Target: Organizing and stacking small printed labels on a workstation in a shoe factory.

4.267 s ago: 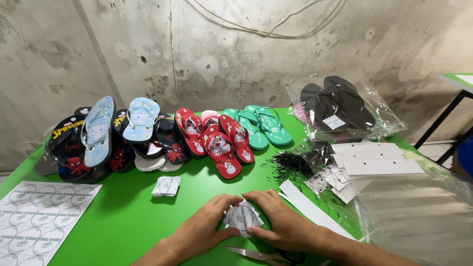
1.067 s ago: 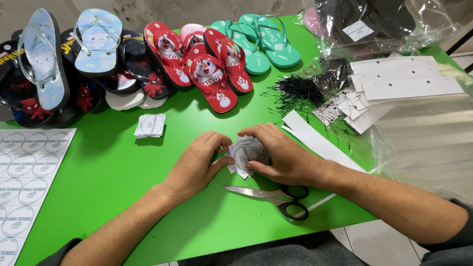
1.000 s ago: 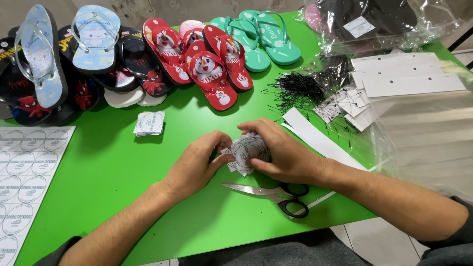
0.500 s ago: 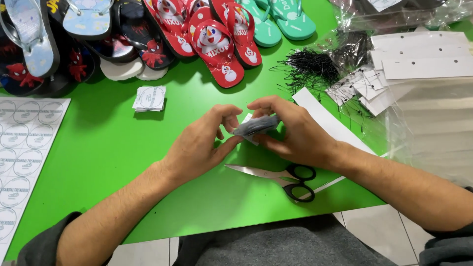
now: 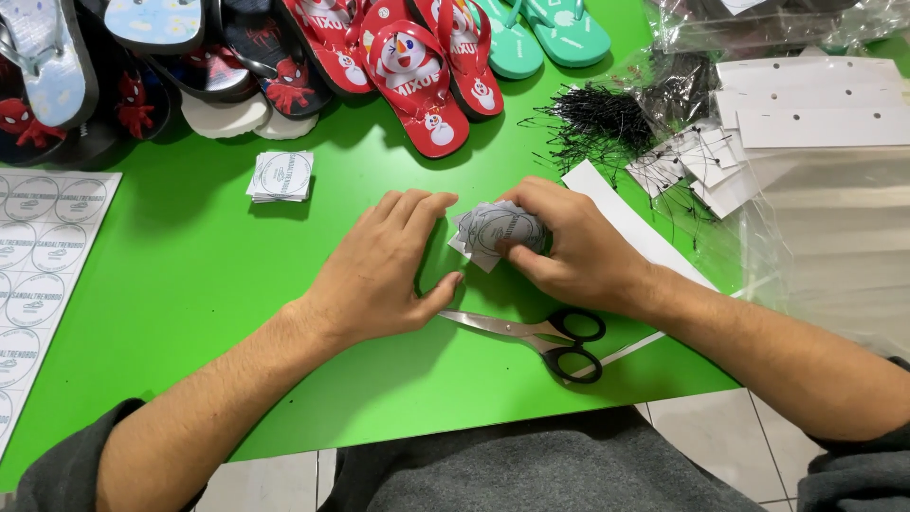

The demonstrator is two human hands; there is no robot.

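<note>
Just above the black-handled steel scissors, the right hand pinches a fanned stack of small white printed paper squares; the left hand rests open beside it. Squaring the stack seems in hand, needing both hands' fingertips.

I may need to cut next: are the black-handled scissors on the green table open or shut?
Shut. The black-handled metal scissors lie flat on the green table, blades together as one strip, near the left hand.
</note>
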